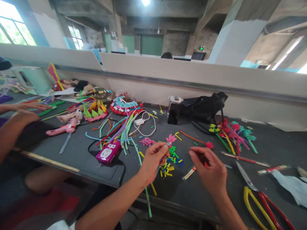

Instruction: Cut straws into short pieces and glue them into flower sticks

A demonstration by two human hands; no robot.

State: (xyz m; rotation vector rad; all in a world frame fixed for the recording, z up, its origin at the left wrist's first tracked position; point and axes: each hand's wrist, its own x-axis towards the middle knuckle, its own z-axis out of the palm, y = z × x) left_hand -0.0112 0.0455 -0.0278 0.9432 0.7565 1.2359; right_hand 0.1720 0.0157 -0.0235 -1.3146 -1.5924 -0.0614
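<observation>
Left forearm (110, 206), spiky pink flower (171, 138) beyond

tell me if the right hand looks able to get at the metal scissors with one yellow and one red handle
Likely yes: the metal scissors lie beside the right hand on the dark flat tabletop, and nothing appears to cover them or block the way.

You face low cream desk partition (192, 68), grey rail (187, 84) along its front. Dark worktable (80, 155) on your side of partition. Beyond partition: concrete ceiling beam (165, 9), lit lamp (145, 2) overhead, green wall panel (151, 44), glowing green exit sign (201, 48). Past partition's left end: paned window (14, 27), bright daylight. Behind its right half: two-tone column (233, 41), grey above, whitish below.
</observation>
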